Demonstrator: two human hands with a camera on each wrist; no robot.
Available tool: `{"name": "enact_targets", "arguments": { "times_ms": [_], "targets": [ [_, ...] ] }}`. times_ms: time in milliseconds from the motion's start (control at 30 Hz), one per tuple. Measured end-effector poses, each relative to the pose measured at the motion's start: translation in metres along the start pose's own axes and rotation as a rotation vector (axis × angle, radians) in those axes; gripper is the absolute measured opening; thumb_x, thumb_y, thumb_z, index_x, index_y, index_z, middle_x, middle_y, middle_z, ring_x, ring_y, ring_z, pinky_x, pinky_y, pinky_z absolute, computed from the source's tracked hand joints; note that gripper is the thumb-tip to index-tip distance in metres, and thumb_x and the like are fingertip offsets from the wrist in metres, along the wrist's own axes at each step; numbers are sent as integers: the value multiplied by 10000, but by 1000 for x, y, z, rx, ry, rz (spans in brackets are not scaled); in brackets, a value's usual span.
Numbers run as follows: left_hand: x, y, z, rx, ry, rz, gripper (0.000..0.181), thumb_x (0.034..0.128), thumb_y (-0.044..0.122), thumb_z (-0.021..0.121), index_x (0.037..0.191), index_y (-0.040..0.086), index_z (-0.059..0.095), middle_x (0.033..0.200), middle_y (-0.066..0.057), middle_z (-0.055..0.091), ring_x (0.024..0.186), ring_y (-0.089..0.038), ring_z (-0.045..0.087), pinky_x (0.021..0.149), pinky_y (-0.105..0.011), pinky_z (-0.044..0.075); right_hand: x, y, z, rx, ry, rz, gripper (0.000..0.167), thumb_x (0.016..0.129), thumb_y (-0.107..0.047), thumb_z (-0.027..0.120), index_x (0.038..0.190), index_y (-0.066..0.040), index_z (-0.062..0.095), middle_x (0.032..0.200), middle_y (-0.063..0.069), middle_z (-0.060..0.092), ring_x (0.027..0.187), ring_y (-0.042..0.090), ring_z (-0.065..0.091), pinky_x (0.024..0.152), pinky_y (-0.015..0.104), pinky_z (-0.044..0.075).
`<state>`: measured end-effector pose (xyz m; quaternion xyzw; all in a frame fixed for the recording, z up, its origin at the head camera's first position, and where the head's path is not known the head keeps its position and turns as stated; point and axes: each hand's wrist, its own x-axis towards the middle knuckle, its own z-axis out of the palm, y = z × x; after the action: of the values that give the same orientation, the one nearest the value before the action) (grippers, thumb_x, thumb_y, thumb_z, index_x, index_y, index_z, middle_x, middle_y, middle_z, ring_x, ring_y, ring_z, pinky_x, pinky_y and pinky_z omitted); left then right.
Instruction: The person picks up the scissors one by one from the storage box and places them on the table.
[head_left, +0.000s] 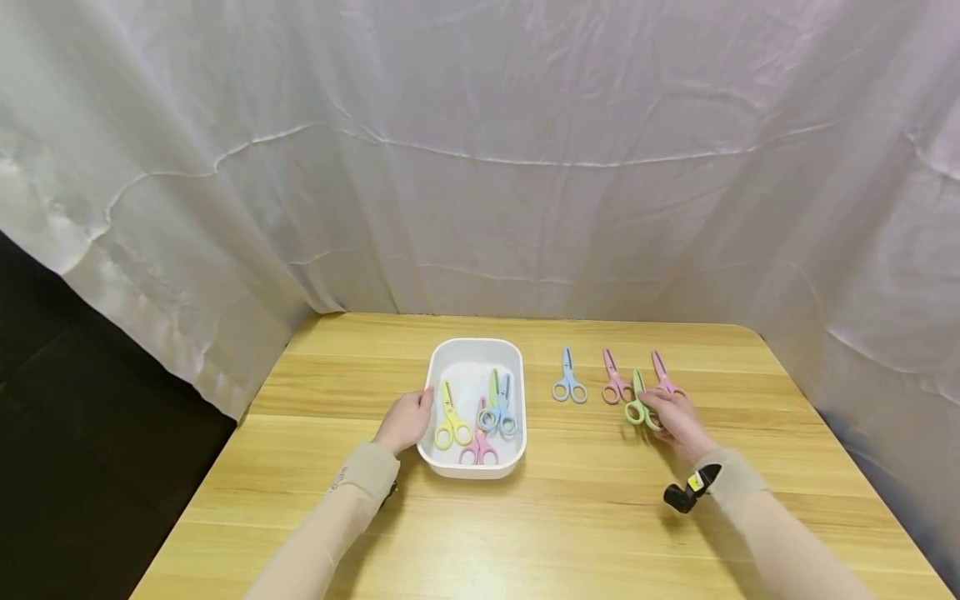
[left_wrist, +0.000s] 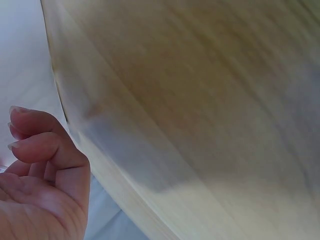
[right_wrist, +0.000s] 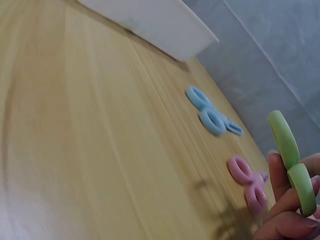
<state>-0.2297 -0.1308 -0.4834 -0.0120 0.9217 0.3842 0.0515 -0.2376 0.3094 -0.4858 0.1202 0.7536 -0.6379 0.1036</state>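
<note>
Clamps left hand (head_left: 407,418) fingers on left edge of white tray (head_left: 471,472). Pinches green scissors (right_wrist: 291,158) between right hand (head_left: 677,421) fingers, toward far right corner of surface (head_left: 555,533).

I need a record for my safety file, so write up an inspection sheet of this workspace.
Surface: wood-grain table
Job's things: white tray holding yellow scissors, pink scissors, green scissors, blue scissors; on the table, a blue pair, a pink pair, another pink pair
Clutter: nothing seen
Hands: left hand touches the tray's left side; right hand holds a green pair
Cables: nothing seen
Surroundings: pale curtain; black area at left
</note>
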Motion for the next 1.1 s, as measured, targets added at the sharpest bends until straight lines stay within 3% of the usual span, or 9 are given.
{"name": "enact_targets", "arguments": {
  "times_ms": [233,300,367,433,500,667,900,1100],
  "targets": [
    [0,0,-1,-4,-2,-1,567,1091,380,279,1344,-5,611,1231,-200,691,1080,-308,669,1018,-501,520,1,1,-26,-10,-28,25,655,1022,-318,570,1551,-16,328,687,-163,474,541,-11,378,504,159,347],
    [0,-1,-1,-7,-2,2,564,1091,376,280,1347,-5,608,1236,-199,690,1087,-309,669,1023,-503,518,2,2,-35,5,-39,26,528,1018,-331,580,1474,-88,470,688,-167,487,534,-5,374,500,163,344],
    [0,-1,-1,-15,-2,2,560,1091,375,286,1347,-5,608,1233,-200,690,1090,-313,667,1027,-505,515,4,4,-44,22,-44,15,344,1012,-328,595,1306,-150,597,681,-171,516,520,-3,375,490,168,340],
    [1,-1,0,-16,-3,2,558,1092,376,289,1352,-3,606,1229,-197,691,1092,-311,666,1034,-505,511,5,6,-53,32,-57,0,179,1011,-311,602,1165,-232,648,690,-175,552,519,-4,381,484,172,334],
    [1,-1,1,-15,-5,0,558,1092,380,291,1355,1,604,1223,-192,694,1088,-307,666,1033,-503,512,7,6,-61,29,-61,-12,121,1006,-302,613,1111,-275,665,694,-179,567,520,-7,386,482,174,337],
    [1,-2,1,-9,-1,1,559,1092,382,289,1346,3,612,1198,-186,701,1064,-298,670,1019,-496,519,9,6,-80,-85,-11,-27,232,980,-343,647,1186,-236,636,674,-192,515,538,-9,394,498,184,364],
    [0,0,0,-9,4,9,561,1090,378,291,1344,-5,613,1245,-201,690,1111,-322,668,1037,-503,512,15,10,-104,-320,85,-68,683,991,-362,609,1488,62,408,709,-231,549,605,-22,477,545,221,437],
    [1,-1,0,-5,1,6,548,1092,363,290,1349,0,609,1261,-202,683,1136,-331,660,1052,-506,502,21,12,-120,-382,118,-68,725,994,-346,594,1511,96,342,785,-229,554,702,-6,519,631,251,516]
  ]
}}
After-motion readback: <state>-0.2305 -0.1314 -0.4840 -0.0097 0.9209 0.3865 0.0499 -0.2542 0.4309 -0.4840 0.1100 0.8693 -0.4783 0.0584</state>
